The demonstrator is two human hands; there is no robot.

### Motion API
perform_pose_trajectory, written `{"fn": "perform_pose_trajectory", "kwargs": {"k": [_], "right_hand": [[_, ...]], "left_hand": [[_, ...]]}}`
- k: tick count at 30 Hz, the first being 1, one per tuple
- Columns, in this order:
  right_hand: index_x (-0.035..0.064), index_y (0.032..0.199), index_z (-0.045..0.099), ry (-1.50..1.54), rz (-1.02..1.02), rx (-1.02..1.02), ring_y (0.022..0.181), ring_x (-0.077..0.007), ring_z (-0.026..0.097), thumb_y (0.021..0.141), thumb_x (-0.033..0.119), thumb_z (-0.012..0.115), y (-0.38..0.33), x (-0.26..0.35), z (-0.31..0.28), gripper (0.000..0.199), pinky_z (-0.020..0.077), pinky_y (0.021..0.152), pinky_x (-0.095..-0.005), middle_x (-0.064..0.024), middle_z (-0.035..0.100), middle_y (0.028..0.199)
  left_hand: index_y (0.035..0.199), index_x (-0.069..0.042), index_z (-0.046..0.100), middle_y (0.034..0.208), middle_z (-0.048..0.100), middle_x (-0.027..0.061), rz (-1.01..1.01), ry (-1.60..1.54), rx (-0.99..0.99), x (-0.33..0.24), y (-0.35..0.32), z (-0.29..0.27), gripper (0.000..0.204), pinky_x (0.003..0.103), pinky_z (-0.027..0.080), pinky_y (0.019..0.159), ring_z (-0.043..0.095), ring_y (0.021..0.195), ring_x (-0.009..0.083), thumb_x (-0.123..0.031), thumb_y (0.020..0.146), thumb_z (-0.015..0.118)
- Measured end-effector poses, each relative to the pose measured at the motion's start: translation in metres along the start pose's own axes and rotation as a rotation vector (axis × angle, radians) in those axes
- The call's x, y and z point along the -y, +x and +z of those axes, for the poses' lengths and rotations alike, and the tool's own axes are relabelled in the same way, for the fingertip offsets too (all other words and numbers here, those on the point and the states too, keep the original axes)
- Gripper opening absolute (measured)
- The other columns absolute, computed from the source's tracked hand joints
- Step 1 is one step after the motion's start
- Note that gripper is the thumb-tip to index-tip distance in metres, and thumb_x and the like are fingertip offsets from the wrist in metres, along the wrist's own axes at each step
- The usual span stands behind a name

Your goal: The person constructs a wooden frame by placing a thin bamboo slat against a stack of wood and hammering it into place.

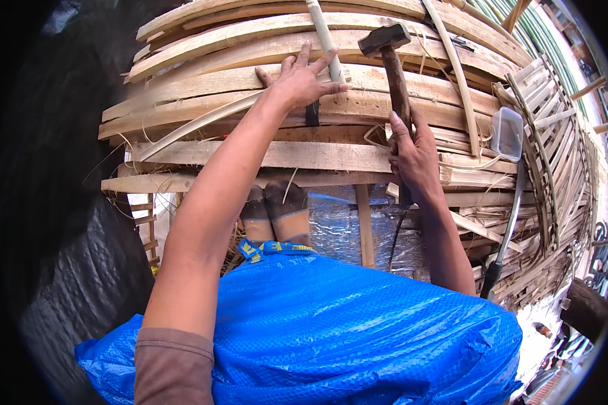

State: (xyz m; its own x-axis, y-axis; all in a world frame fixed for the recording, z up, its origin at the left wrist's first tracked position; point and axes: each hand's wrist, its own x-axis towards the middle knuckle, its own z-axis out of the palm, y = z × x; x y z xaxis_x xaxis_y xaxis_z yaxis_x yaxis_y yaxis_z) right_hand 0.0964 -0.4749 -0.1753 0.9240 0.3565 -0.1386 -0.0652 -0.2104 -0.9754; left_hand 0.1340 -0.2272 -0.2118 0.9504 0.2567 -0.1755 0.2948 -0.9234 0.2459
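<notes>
My right hand point(415, 152) is wrapped around the dark wooden handle of a hammer point(396, 84). Its blocky metal head is raised at the far end, over the wood. My left hand point(300, 81) lies with fingers spread on the pale wooden beams point(209, 84). Its forefinger crosses a light round stick point(322, 30), and the thumb is stretched out by the stick's near end. From under my left wrist a thin curved wooden strip point(199, 125) runs down to the left. A dark strap-like piece point(312, 113) shows just below that hand.
A blue plastic sheet point(358, 324) covers my lap. To the right are a clear plastic container point(507, 133), a long blade with a black handle point(492, 278) and a slatted wooden panel point(554, 148). Dark sheeting point(81, 270) hangs at the left.
</notes>
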Motion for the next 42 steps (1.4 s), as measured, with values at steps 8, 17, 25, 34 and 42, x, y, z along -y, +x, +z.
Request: {"fn": "perform_pose_trajectory", "kwargs": {"k": [8, 17, 25, 34, 42], "right_hand": [[0.0054, 0.132, 0.049, -0.398, -0.249, -0.021, 0.082, -0.0336, 0.069, 0.101, 0.028, 0.054, -0.001, -0.01, 0.002, 0.038, 0.0503, 0.073, -0.0435, -0.0216, 0.068, 0.088], [0.0057, 0.136, 0.046, -0.507, -0.392, -0.01, 0.072, -0.0326, 0.069, 0.101, 0.023, 0.053, -0.001, -0.026, 0.001, 0.04, 0.0487, 0.062, -0.0421, -0.0218, 0.067, 0.081], [0.0063, 0.139, 0.042, -0.496, -0.423, -0.059, 0.069, -0.0358, 0.068, 0.1, 0.021, 0.054, -0.01, -0.009, 0.004, 0.044, 0.0474, 0.06, -0.045, -0.0236, 0.064, 0.074], [0.0028, 0.139, 0.04, -0.51, -0.479, -0.095, 0.065, -0.0386, 0.067, 0.099, 0.019, 0.054, -0.009, 0.0, 0.0, 0.045, 0.0471, 0.054, -0.0457, -0.023, 0.064, 0.071], [0.0042, 0.136, 0.042, -0.616, -0.292, 0.06, 0.072, -0.0481, 0.064, 0.097, 0.017, 0.054, -0.001, 0.0, 0.009, 0.043, 0.0458, 0.061, -0.0541, -0.0294, 0.062, 0.074]], "left_hand": [[0.151, -0.049, 0.022, 0.165, 0.007, 0.006, 0.022, -0.033, -0.053, -0.003, -0.004, 0.001, 0.095, 0.081, 0.003, 0.106, 0.015, 0.15, 0.0354, -0.089, 0.068, 0.049], [0.151, -0.052, 0.016, 0.165, 0.002, 0.0022, -0.003, 0.013, -0.009, -0.001, 0.001, 0.001, 0.098, 0.08, 0.002, 0.106, 0.01, 0.151, 0.0333, -0.091, 0.067, 0.047], [0.151, -0.05, 0.022, 0.165, 0.009, 0.0051, 0.02, -0.007, -0.093, 0.003, 0.002, 0.01, 0.099, 0.081, 0.003, 0.106, 0.014, 0.15, 0.034, -0.091, 0.065, 0.048], [0.149, -0.054, 0.02, 0.165, 0.005, 0.0011, -0.002, -0.017, -0.094, 0.006, 0.003, 0.011, 0.099, 0.08, 0.003, 0.108, 0.013, 0.15, 0.0338, -0.094, 0.063, 0.045], [0.15, -0.042, 0.034, 0.165, 0.008, 0.002, 0.016, -0.016, -0.113, 0.005, 0.002, 0.007, 0.101, 0.081, 0.004, 0.106, 0.014, 0.15, 0.0332, -0.091, 0.063, 0.053]]}}
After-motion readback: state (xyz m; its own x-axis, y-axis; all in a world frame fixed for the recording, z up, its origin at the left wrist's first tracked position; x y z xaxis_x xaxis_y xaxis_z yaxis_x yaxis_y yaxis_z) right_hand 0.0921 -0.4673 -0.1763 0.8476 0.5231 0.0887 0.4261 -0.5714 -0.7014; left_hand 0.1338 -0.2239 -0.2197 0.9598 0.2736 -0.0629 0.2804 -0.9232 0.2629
